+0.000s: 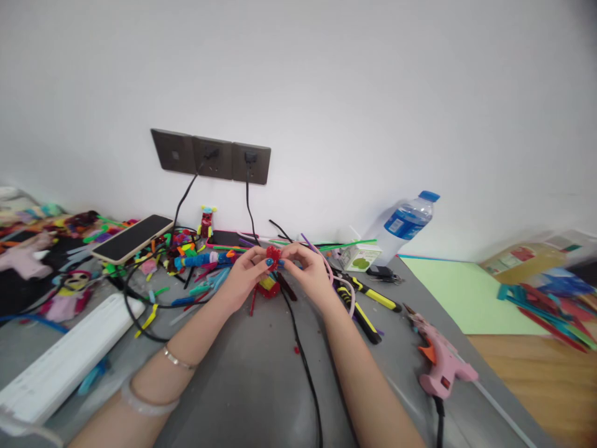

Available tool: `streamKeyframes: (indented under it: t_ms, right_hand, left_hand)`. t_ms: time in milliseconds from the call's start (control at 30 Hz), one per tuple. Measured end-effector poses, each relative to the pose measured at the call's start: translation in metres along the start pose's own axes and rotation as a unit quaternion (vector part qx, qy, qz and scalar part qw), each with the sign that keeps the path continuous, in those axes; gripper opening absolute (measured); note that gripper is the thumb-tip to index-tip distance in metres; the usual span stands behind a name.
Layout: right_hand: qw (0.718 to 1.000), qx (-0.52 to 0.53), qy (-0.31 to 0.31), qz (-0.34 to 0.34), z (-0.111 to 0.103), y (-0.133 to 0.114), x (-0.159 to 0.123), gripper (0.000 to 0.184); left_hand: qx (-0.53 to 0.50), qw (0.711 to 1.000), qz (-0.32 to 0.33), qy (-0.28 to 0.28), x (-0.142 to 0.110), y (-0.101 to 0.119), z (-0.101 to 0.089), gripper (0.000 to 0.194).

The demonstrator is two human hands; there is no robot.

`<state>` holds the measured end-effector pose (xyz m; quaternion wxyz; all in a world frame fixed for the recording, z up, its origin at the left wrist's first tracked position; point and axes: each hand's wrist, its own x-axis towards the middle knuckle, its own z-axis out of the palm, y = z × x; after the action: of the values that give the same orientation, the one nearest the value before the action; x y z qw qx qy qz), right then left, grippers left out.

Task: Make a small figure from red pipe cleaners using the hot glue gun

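Note:
My left hand (pixel 245 274) and my right hand (pixel 305 270) meet above the grey table (pixel 252 373), both pinching a small red pipe-cleaner figure (pixel 272 254) between thumb and fingers. The figure's lower part, red with a yellow patch (pixel 267 286), hangs down to the table between the hands. A thin pink pipe cleaner (pixel 345 285) curves off to the right of my right hand. My left wrist carries two bracelets.
Left: a heap of coloured pipe cleaners (pixel 196 258), a phone (pixel 133 238), a white power strip (pixel 69 354). Right: black-and-yellow pliers (pixel 364 311), a pink glue gun (pixel 438 361), a water bottle (pixel 403 224), green paper (pixel 466 289). A black cable (pixel 303 361) crosses the table.

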<state>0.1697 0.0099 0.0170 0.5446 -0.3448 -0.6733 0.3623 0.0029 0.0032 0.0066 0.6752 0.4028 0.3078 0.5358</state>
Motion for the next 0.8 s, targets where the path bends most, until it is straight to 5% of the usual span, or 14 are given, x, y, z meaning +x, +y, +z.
streamKeyframes:
  t_ms: [800]
  right_hand:
    - [1.000, 0.016, 0.000, -0.002, 0.0001, 0.0016, -0.0002, 0.005]
  left_hand:
    - [-0.003, 1.000, -0.007, 0.005, -0.0006, 0.0018, 0.0018, 0.031]
